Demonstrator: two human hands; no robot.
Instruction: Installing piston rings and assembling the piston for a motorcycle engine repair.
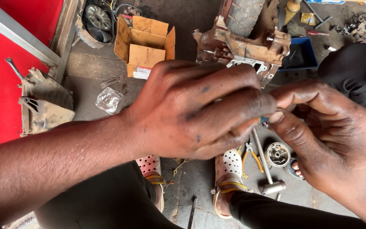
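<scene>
My left hand (195, 108) fills the middle of the head view, fingers curled and pinched toward the right. My right hand (325, 135) meets it from the right, thumb and forefinger closed on a small dark part (264, 123) that shows only as a sliver between the fingertips of both hands. What the part is cannot be made out. Both hands are greasy and held above the concrete floor, over my feet in white dotted clogs (227, 167).
A rusty engine casing (244, 44) stands ahead, an open cardboard box (145, 42) to its left, a blue tray (301, 55) to its right. Yellow-handled pliers (250, 157), a round metal part (278, 153) and a socket wrench (265, 169) lie below. Another person's dark clothing (354, 72) is at right.
</scene>
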